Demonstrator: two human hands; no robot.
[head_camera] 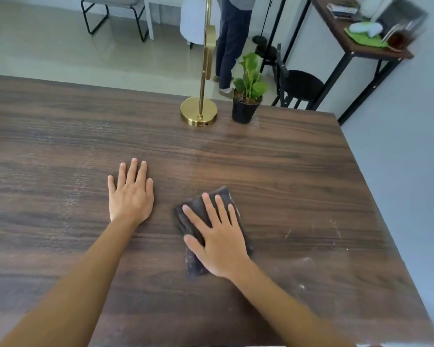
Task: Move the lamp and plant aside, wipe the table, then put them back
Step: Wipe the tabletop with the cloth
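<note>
A gold lamp [199, 111] with a round base and a tall stem stands near the far edge of the dark wooden table [60, 136]. Just right of it is a small green plant in a black pot [246, 106]. My left hand [130, 194] lies flat on the table, palm down, holding nothing. My right hand [217, 236] presses flat on a folded dark cloth [198, 209] with fingers spread. Pale dusty streaks [318, 234] mark the wood to the right of the cloth.
The table's right edge runs beside a grey wall [398, 171]. Behind the table stand a person [232, 41], a black stool [301, 86], a side table [356, 43] with clutter, and a chair [113, 11] at the far left.
</note>
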